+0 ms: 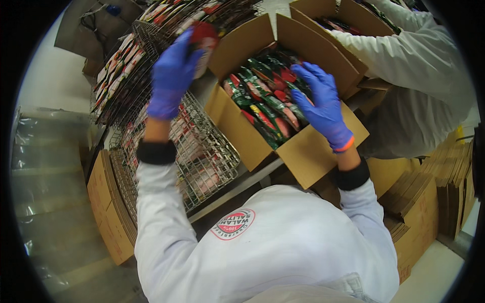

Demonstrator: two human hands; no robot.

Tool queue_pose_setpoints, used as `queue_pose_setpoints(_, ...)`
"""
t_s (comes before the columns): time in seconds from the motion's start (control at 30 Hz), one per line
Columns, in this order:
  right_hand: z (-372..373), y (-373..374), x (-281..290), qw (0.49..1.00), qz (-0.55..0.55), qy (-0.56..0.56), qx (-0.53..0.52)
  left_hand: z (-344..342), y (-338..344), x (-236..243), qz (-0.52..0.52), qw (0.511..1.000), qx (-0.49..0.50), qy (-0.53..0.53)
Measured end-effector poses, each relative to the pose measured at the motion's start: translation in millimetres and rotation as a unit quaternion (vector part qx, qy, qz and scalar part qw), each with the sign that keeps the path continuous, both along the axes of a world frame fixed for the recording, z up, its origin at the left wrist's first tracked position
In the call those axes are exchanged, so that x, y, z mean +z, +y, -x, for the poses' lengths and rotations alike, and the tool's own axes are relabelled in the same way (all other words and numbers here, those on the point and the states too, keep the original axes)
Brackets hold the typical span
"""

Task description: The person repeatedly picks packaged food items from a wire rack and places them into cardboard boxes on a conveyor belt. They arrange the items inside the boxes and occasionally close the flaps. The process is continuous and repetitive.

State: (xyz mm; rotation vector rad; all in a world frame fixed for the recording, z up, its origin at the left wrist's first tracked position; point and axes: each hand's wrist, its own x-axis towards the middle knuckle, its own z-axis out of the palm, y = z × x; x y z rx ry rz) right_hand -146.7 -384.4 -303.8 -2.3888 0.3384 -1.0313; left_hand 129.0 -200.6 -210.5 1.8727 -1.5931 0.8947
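My left hand (171, 78), in a blue glove, grips a blurred red-and-white package (206, 45), raised over the wire baskets left of an open cardboard box (247, 151). Green and red plastic packs (265, 96) lie in rows inside that box. My right hand (318, 103), also gloved, is at the box's right side with fingers apart, over or touching the packs. A wire basket (222, 166) holding pale pink packs lies under my left forearm.
Stacked wire baskets (118, 65) of flat packs fill the upper left. A co-worker's arm (384, 55) reaches into another box (308, 10) at upper right. Flattened cardboard (419, 217) stands at lower right, more (108, 212) at left.
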Motion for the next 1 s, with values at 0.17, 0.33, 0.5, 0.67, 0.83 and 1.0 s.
queue_pose_setpoints(0.17, 116, -42, 6, 0.994, -0.066, -0.022, -0.084, -35, -89, -113, -0.412, 0.905, 0.110, 0.012)
queue_pose_setpoints(0.33, 222, -65, -40, 0.959, -0.152, 0.013, -0.238, -25, -116, -100, -0.451, 0.877, 0.159, -0.048)
queue_pose_setpoints(0.5, 269, -69, -107, 0.925, -0.219, 0.071, -0.301, -37, -110, -91, -0.400, 0.907, 0.130, -0.023)
queue_pose_setpoints(0.67, 240, -81, -116, 0.942, -0.196, 0.111, -0.250, -36, -101, -107, -0.376, 0.920, 0.111, -0.010)
queue_pose_setpoints(0.83, 197, -97, -86, 0.970, -0.164, 0.067, -0.165, -36, -88, -124, -0.421, 0.893, 0.156, 0.039)
queue_pose_setpoints(1.0, 189, -93, -102, 0.959, -0.221, 0.075, -0.160, -20, -122, -117, -0.501, 0.831, 0.187, 0.156)
